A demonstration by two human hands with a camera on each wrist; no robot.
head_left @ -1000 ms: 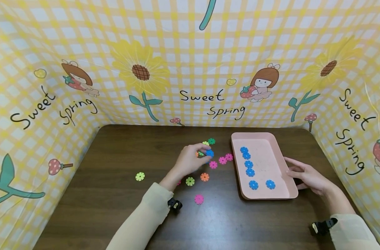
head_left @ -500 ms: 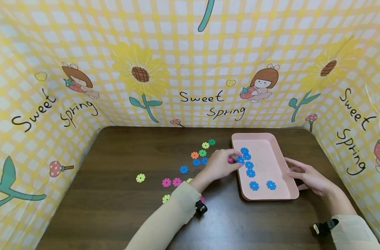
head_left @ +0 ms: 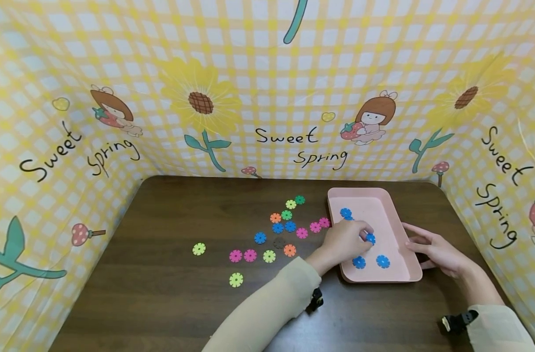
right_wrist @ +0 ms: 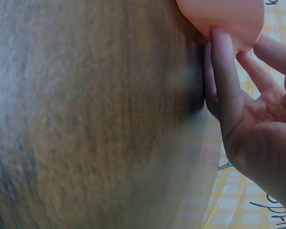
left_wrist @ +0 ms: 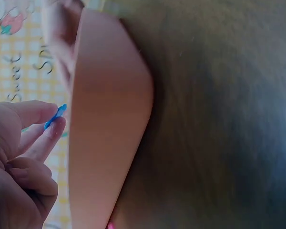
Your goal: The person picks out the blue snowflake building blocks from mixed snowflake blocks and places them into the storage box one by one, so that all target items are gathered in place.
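Note:
My left hand [head_left: 347, 240] is over the pink tray [head_left: 392, 271], pinching a blue interlocking snowflake disc [head_left: 370, 238] between thumb and fingers. The left wrist view shows this blue disc [left_wrist: 56, 116] edge-on at the fingertips, above the tray's wall [left_wrist: 109, 105]. Other blue discs lie on the tray floor, such as one [head_left: 383, 261] near the front; the hand covers some of them. At the tray's right side, my right hand [head_left: 439, 248] touches the outer wall with extended fingers. Those fingers [right_wrist: 224, 62] meet the pink wall [right_wrist: 229, 14] in the right wrist view.
Left of the tray, loose discs are scattered on the dark wooden table [head_left: 140, 303]: pink [head_left: 250, 255], yellow-green [head_left: 236, 279], orange [head_left: 290, 250], green [head_left: 286, 214] and blue [head_left: 260, 238]. A checkered cloth [head_left: 267, 88] stands round the table's back and sides.
My left hand has moved right from the loose discs, across the tray's left rim, carrying a blue disc over the tray. The right hand has stayed against the tray.

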